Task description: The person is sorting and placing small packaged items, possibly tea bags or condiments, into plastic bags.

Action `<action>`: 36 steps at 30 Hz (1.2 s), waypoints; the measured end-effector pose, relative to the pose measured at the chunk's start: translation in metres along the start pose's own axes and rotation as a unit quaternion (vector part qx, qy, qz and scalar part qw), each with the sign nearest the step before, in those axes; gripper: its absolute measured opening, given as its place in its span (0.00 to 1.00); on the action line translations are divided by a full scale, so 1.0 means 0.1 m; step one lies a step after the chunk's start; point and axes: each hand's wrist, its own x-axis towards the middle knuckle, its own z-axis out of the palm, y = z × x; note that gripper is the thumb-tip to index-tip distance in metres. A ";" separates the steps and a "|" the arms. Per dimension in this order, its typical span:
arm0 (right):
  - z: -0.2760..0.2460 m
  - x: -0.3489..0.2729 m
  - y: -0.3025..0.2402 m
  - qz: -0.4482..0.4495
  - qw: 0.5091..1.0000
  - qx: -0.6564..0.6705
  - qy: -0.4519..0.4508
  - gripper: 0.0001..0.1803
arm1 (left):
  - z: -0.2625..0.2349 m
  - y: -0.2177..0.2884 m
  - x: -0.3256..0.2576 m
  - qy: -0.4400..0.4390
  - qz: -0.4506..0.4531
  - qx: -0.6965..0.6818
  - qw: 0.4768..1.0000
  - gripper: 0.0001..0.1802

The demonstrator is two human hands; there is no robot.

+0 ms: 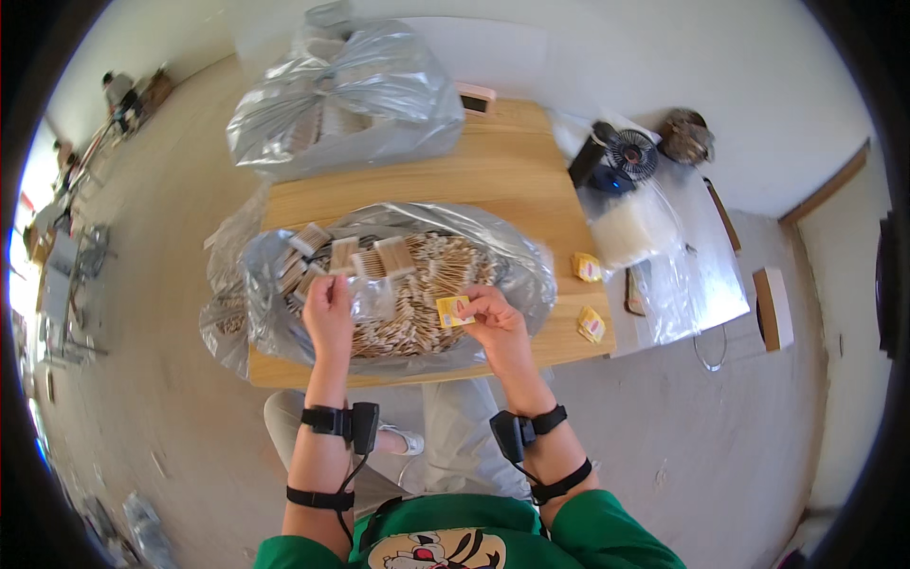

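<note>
L hand (328, 299): grip nearly closed, edge of clear bag (373, 300) apparently pinched, over swab pile (403, 334); bag's long axis can't be told. Right of bag, w/ a gap btwn, yellow card (453, 311) is held over same pile, R hand (495, 316) nearer; its slightly longer side is aimed approx. L–R, free edge turned bagward. R grip: card's right edge is pinched, thumb vs. fingers.

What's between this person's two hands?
In the head view, left to right: a clear plastic bag at the left hand, cotton swabs lying lower down, then a yellow card pinched in the right hand.
</note>
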 end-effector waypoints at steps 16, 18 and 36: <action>-2.34 -0.55 0.23 0.051 0.866 -0.333 0.369 0.06 | 0.70 0.30 -0.34 -0.134 -0.071 -0.121 0.981 0.11; -2.34 -0.48 0.19 0.047 0.855 -0.372 0.359 0.06 | 0.73 0.40 -0.37 -0.147 -0.075 -0.131 0.978 0.11; -1.07 -0.34 -0.66 -0.047 0.955 -0.293 0.020 0.22 | 1.28 1.12 -0.70 -0.406 0.117 -0.095 0.901 0.02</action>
